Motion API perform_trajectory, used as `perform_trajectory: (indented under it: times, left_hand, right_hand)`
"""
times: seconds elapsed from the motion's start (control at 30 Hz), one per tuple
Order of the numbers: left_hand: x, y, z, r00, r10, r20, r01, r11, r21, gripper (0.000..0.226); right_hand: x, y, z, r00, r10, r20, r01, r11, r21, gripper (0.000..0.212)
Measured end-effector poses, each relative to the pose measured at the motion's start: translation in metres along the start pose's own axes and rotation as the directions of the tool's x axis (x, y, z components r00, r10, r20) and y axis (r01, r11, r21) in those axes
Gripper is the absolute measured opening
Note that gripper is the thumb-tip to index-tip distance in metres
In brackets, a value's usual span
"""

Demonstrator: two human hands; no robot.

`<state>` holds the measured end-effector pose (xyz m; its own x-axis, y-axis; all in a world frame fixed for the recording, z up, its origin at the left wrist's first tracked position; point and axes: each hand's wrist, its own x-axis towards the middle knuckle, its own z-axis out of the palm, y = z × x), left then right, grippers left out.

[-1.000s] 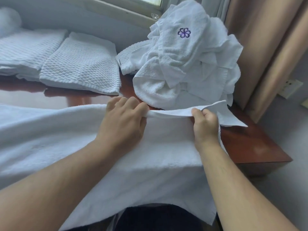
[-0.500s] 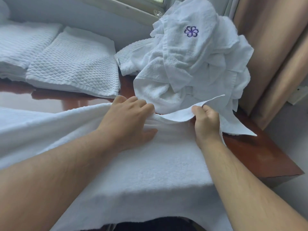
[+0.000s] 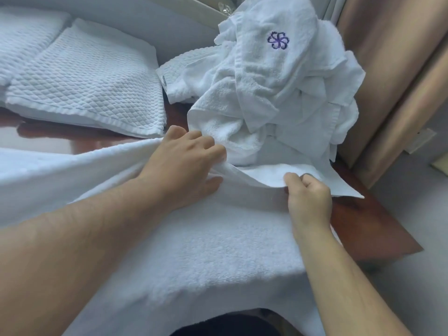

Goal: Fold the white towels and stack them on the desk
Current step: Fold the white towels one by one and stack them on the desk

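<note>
Two grips clasp the far hem of the towel [image 3: 194, 251] spread on the worktop [image 3: 368, 229] beneath them, left grip [image 3: 184, 170] curled, right grip [image 3: 308, 197] pinching; the heaped pile [image 3: 266, 93] just beyond could snag that hem and skew the fold

A tan curtain [image 3: 388, 69] hangs between a pale window frame [image 3: 194, 10] and a grey wall [image 3: 436, 110] bearing a socket [image 3: 420, 141].

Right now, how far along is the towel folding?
Done: folded towels lie side by side at the back left of the desk. In hand: the left hand and right hand grip the far edge of a spread towel. Left: the crumpled pile lies unfolded.
</note>
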<state>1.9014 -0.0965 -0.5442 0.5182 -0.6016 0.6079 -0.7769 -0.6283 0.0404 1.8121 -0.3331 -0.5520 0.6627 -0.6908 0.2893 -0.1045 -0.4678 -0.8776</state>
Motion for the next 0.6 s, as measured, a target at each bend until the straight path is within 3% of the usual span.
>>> perform_trajectory:
  times: [0.1, 0.17, 0.23, 0.3, 0.37, 0.43, 0.5, 0.6]
  left_hand:
    - [-0.002, 0.009, -0.007, 0.982, 0.184, -0.043, -0.183, 0.983, 0.03, 0.026]
    - [-0.003, 0.015, -0.015, 0.96, 0.274, -0.061, -0.271, 0.961, 0.053, 0.018]
    - [-0.005, 0.022, -0.021, 0.966, 0.257, -0.034, -0.255, 0.965, 0.054, 0.014]
    - [-0.014, 0.031, -0.021, 0.992, 0.123, 0.02, -0.123, 0.992, 0.021, 0.011]
    - [-0.026, 0.039, -0.018, 0.999, 0.0, 0.052, 0.001, 1.0, -0.018, 0.01]
    - [-0.037, 0.043, -0.018, 0.999, -0.021, 0.024, 0.022, 0.998, -0.061, 0.009]
    - [-0.04, 0.043, -0.023, 0.999, 0.043, -0.018, -0.045, 0.995, -0.094, 0.007]
    - [-0.039, 0.045, -0.028, 0.975, 0.219, -0.034, -0.221, 0.969, -0.112, 0.012]
  right_hand:
    - [0.001, -0.005, -0.002, 0.994, 0.103, -0.046, -0.09, 0.97, 0.225, 0.024]
    - [0.0, -0.009, -0.005, 0.99, 0.136, -0.044, -0.118, 0.952, 0.281, 0.019]
    - [-0.002, -0.008, -0.007, 0.993, 0.114, -0.037, -0.099, 0.953, 0.286, 0.014]
    - [-0.003, -0.008, -0.007, 0.994, 0.102, -0.038, -0.087, 0.954, 0.285, 0.006]
    - [-0.001, -0.008, -0.006, 0.991, 0.112, -0.067, -0.095, 0.97, 0.224, 0.009]
    - [0.0, -0.01, -0.002, 0.989, 0.111, -0.101, -0.108, 0.993, 0.041, 0.028]
    - [0.002, -0.012, 0.0, 0.99, 0.081, -0.117, -0.098, 0.984, -0.15, 0.039]
    - [0.007, -0.01, -0.007, 0.994, -0.004, -0.108, -0.021, 0.973, -0.231, 0.047]
